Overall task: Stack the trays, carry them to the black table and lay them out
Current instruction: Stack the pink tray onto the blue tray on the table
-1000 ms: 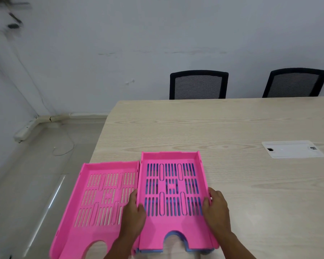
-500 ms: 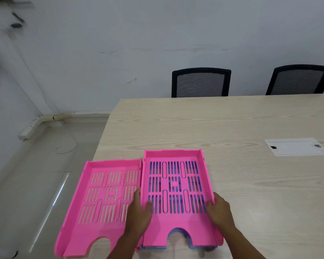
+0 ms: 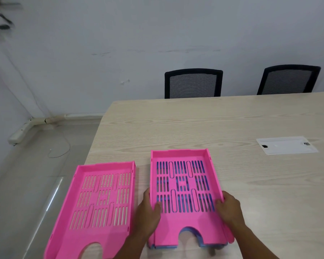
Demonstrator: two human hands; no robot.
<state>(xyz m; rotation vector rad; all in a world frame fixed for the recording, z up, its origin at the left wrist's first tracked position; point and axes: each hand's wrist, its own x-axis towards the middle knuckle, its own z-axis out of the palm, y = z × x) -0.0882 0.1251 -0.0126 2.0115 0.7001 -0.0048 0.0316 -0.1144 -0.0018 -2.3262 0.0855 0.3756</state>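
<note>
Both hands are on the pink stack (image 3: 183,186), which sits on the wood table (image 3: 213,124) near its front-left corner. The stack is a pink tray on top with a blue tray (image 3: 200,243) under it; blue shows through the slots and along the near edge.

Left hand (image 3: 148,214) is clamped on the stack's left wall, thumb over the rim onto the slotted floor, fingers outside. Right hand (image 3: 229,208) mirrors that on the right wall, thumb inside. Both are closed on the stack. Can't tell if it's lifted or resting on the table.

A second, single pink tray (image 3: 101,202) lies left of the stack with a strip of bare table between them, and its left side hangs off the table edge.

Beyond the stack: a white cable hatch (image 3: 286,145) to the right, and two black chairs (image 3: 193,84) at the far edge.
</note>
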